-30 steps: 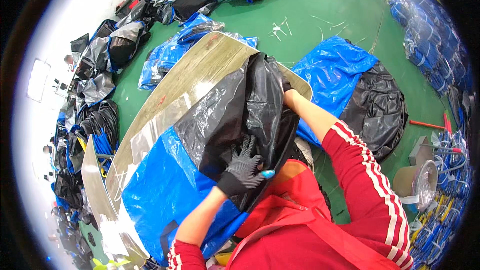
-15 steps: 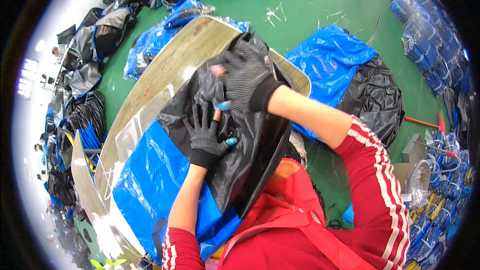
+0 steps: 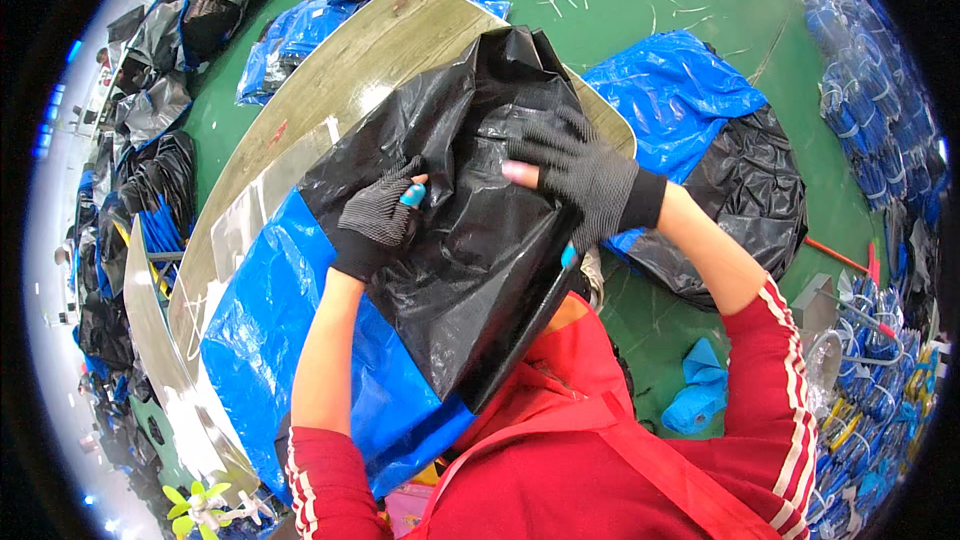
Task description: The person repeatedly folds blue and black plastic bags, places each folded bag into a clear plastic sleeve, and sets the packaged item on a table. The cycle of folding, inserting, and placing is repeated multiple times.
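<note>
A black and blue plastic tarpaulin bag [image 3: 480, 270] lies bunched and creased over a wood-grain tabletop [image 3: 330, 60] in front of me. My left hand [image 3: 378, 218], in a dark grey knitted glove, has its fingers curled at a fold of the black part, closed on it. Blue wrapping shows on a fingertip of that hand. My right hand [image 3: 590, 175], gloved the same way, rests over the right side of the black part. Its fingers are stretched out and slightly spread, with a bare thumb tip showing.
Another blue and black tarpaulin bundle [image 3: 690, 130] lies on the green floor to the right. Blue wrapped bundles [image 3: 860, 110] are stacked along the far right. A red-handled tool [image 3: 840, 255] and a blue cloth [image 3: 698, 390] lie nearby. Black bags [image 3: 165, 100] line the left.
My right hand has moved right and nearer, off the middle of the black part. My left hand has shifted left and up, its fingers going from spread to curled.
</note>
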A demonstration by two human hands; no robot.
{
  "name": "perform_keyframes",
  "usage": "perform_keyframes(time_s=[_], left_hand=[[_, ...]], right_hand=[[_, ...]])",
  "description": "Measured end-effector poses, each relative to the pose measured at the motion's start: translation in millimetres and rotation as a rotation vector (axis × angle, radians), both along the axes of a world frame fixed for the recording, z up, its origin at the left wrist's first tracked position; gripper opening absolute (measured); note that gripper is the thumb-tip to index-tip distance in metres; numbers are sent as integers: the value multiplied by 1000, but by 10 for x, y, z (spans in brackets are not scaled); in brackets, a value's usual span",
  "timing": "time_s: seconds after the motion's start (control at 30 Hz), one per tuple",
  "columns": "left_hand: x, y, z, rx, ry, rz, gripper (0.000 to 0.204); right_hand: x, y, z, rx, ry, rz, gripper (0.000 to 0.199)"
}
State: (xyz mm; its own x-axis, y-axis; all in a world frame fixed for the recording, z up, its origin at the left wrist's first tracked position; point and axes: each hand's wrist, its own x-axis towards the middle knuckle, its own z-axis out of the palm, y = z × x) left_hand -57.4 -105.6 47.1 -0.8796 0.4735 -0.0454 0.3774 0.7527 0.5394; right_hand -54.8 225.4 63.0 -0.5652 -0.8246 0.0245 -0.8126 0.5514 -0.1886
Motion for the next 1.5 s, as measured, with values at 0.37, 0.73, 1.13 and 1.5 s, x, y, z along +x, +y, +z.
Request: perform_keyframes(time_s=[0.37, 0.73, 1.13, 1.5], left_hand=[[-189, -368, -661, -450, 480, 6, 58], [92, 895, -112, -57, 406, -197, 81], [-37, 713, -556, -217, 490, -147, 56], [578, 384, -296, -191, 288, -493, 53]], right_hand=[[235, 157, -446, -527, -111, 214, 26], [191, 244, -100, -460, 10, 64, 35], [386, 246, -346, -589, 151, -9, 51], [162, -543, 608, -256, 249, -79, 20]])
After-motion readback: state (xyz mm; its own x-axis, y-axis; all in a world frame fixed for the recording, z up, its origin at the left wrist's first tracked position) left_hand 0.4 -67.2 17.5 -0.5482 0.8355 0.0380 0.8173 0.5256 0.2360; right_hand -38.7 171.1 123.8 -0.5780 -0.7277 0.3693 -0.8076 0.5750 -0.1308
